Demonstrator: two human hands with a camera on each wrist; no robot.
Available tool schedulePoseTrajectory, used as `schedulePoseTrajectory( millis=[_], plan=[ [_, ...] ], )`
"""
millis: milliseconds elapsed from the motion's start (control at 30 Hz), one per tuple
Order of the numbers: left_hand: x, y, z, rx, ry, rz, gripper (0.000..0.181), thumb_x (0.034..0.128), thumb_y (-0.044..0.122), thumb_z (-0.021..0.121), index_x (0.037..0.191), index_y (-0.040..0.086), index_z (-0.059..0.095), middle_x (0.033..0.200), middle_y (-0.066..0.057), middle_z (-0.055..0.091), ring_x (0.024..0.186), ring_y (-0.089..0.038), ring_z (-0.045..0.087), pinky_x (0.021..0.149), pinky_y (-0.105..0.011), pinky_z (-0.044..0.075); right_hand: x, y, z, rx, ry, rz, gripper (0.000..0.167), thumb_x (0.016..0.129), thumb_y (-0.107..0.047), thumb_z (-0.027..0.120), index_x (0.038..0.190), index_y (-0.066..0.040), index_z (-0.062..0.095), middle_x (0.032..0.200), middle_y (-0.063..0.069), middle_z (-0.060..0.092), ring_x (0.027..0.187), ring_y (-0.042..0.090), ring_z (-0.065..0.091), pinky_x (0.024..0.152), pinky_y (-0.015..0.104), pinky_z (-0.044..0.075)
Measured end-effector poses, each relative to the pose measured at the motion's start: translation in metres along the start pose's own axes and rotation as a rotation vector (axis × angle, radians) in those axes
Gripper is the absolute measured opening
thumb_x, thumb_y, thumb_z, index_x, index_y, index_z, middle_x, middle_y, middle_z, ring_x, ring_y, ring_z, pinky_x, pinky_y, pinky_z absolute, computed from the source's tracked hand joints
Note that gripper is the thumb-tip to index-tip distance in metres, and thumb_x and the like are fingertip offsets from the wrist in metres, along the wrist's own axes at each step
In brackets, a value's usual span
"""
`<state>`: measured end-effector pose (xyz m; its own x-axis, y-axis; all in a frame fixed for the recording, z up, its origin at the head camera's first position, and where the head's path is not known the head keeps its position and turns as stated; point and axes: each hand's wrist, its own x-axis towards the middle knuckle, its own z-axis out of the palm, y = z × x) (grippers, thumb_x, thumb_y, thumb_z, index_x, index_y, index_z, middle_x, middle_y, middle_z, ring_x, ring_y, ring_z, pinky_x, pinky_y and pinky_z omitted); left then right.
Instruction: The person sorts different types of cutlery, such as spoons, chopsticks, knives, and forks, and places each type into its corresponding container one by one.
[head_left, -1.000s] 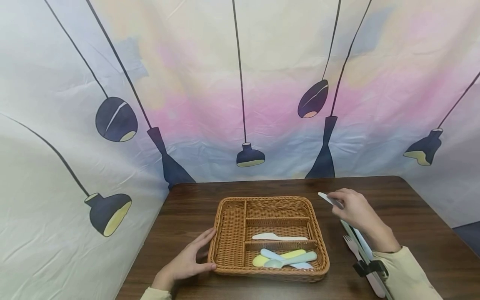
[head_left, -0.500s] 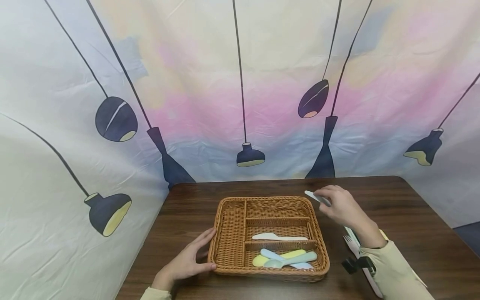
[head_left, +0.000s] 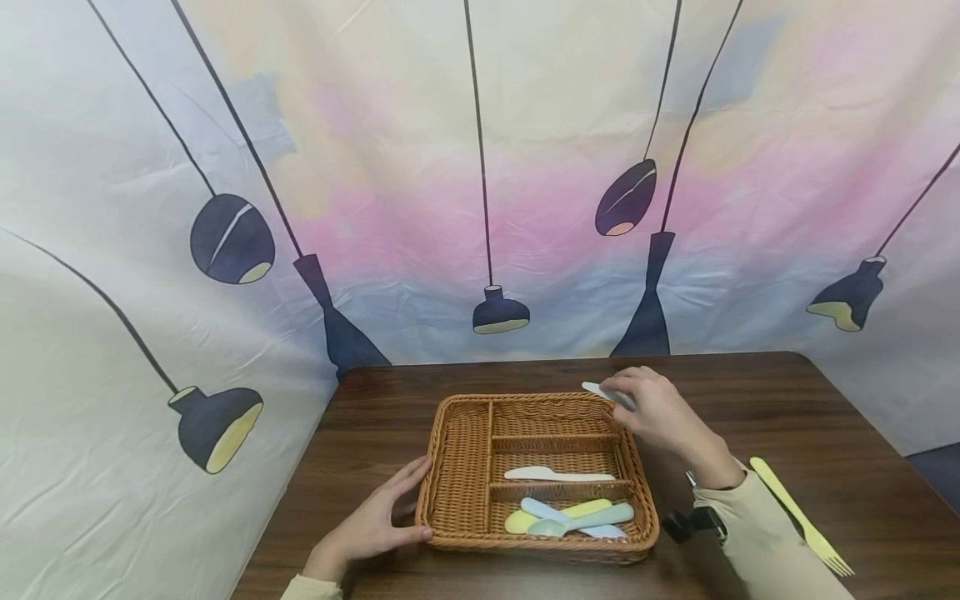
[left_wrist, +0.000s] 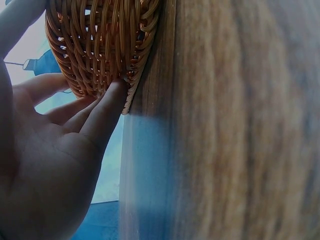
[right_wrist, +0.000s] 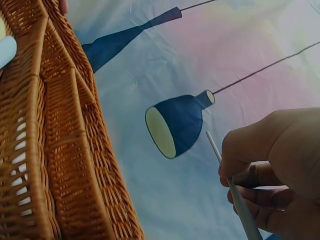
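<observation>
My left hand (head_left: 375, 521) rests against the left side of a wicker cutlery basket (head_left: 465, 467), fingers fairly straight and thumb near the front corner. In the left wrist view its fingertips touch the woven wall (left_wrist: 100, 50). Over the basket's back right corner, my right hand (head_left: 663, 412) pinches a thin pale blue cutlery piece (head_left: 607, 393); which kind, I cannot tell. The right wrist view shows this piece (right_wrist: 240, 205) edge-on between thumb and fingers. A white knife (head_left: 558, 475) lies in the middle right compartment. In front are a green spoon (head_left: 615, 514), a yellow spoon (head_left: 517, 522) and a blue utensil (head_left: 534, 505).
A yellow fork (head_left: 787, 504) lies on the dark wooden table (head_left: 750, 392) right of the basket. Beside it, the right forearm mostly covers another fork (head_left: 691, 477). A printed cloth (head_left: 562, 250) hangs behind the table.
My right hand has moved left with the pale blue piece, from beside the basket to over its back right corner. The forearm has uncovered the yellow fork. My left hand has stayed put.
</observation>
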<state>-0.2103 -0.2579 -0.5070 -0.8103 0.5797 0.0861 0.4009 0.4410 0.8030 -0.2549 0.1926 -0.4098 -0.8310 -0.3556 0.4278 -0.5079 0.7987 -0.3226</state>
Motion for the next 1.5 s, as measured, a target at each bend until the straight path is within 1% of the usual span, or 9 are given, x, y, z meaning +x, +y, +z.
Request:
schedulePoseTrajectory(
  millis=[167,500,633,833,1033,1133,1300,1433,1500],
  plan=[
    [0.0,0.0,0.0,0.007,0.002,0.005,0.092,0.0837,0.022,0.078,0.156,0.01,0.022,0.161,-0.019,0.017,0.14,-0.043,0.024,0.098,-0.023,0.048,0.007,-0.008,0.006,0.024,-0.034,-0.009,0.03,0.085,-0.01,0.068,0.115,-0.008,0.07,0.114,0.01,0.067,0.103,0.028,0.059,0.073,0.04,0.049],
    [0.001,0.0,-0.001,-0.001,-0.007,-0.007,0.092,0.0843,0.023,0.078,0.156,0.01,0.022,0.161,-0.018,0.016,0.14,-0.043,0.025,0.098,-0.024,0.048,0.018,-0.024,0.02,0.038,-0.023,-0.08,0.029,0.083,-0.007,0.068,0.111,-0.009,0.072,0.111,0.008,0.068,0.1,0.026,0.06,0.072,0.039,0.05],
    [0.002,-0.001,-0.001,0.008,-0.007,-0.008,0.092,0.0843,0.025,0.078,0.156,0.01,0.022,0.161,-0.017,0.016,0.14,-0.042,0.025,0.098,-0.025,0.048,0.021,-0.03,0.024,0.043,-0.031,-0.092,0.028,0.083,-0.006,0.068,0.111,-0.01,0.072,0.111,0.008,0.068,0.1,0.025,0.06,0.074,0.039,0.051],
    [0.001,-0.002,-0.001,0.023,0.0,-0.001,0.092,0.0839,0.024,0.078,0.156,0.01,0.022,0.161,-0.017,0.017,0.14,-0.042,0.025,0.098,-0.025,0.049,0.025,-0.043,0.029,0.055,-0.07,-0.106,0.028,0.084,-0.006,0.068,0.112,-0.01,0.072,0.112,0.009,0.067,0.101,0.026,0.059,0.077,0.041,0.053],
    [0.0,-0.001,0.0,0.01,0.0,0.005,0.092,0.0843,0.022,0.078,0.156,0.01,0.022,0.161,-0.018,0.017,0.14,-0.044,0.025,0.098,-0.025,0.049,0.027,-0.056,0.036,0.048,-0.105,-0.156,0.029,0.084,-0.007,0.068,0.112,-0.011,0.073,0.11,0.008,0.067,0.099,0.024,0.059,0.071,0.035,0.052],
    [0.0,-0.001,0.001,0.012,0.001,0.007,0.091,0.0844,0.021,0.078,0.156,0.011,0.022,0.161,-0.017,0.017,0.14,-0.044,0.025,0.098,-0.027,0.05,0.027,-0.06,0.041,0.062,-0.119,-0.177,0.027,0.085,-0.007,0.068,0.111,-0.012,0.073,0.11,0.006,0.068,0.099,0.023,0.059,0.071,0.035,0.052],
    [0.001,-0.001,0.0,-0.003,-0.002,0.005,0.091,0.0844,0.02,0.078,0.156,0.01,0.022,0.161,-0.018,0.016,0.14,-0.044,0.024,0.098,-0.029,0.05,0.027,-0.065,0.048,0.078,-0.132,-0.205,0.029,0.083,-0.005,0.069,0.111,-0.013,0.073,0.111,0.005,0.068,0.1,0.023,0.06,0.076,0.038,0.053],
    [0.001,-0.001,0.0,-0.021,-0.007,0.0,0.092,0.0844,0.019,0.078,0.156,0.009,0.021,0.161,-0.018,0.015,0.14,-0.044,0.024,0.098,-0.026,0.049,0.027,-0.068,0.053,0.086,-0.156,-0.231,0.029,0.083,-0.005,0.07,0.11,-0.013,0.073,0.111,0.005,0.068,0.103,0.026,0.061,0.087,0.045,0.053],
    [0.0,-0.001,0.0,-0.027,-0.008,-0.002,0.091,0.0845,0.019,0.077,0.156,0.01,0.021,0.161,-0.018,0.015,0.14,-0.044,0.024,0.098,-0.024,0.049,0.026,-0.068,0.055,0.092,-0.169,-0.23,0.028,0.083,-0.005,0.07,0.11,-0.013,0.073,0.111,0.007,0.067,0.106,0.027,0.061,0.095,0.049,0.05]
  ],
)
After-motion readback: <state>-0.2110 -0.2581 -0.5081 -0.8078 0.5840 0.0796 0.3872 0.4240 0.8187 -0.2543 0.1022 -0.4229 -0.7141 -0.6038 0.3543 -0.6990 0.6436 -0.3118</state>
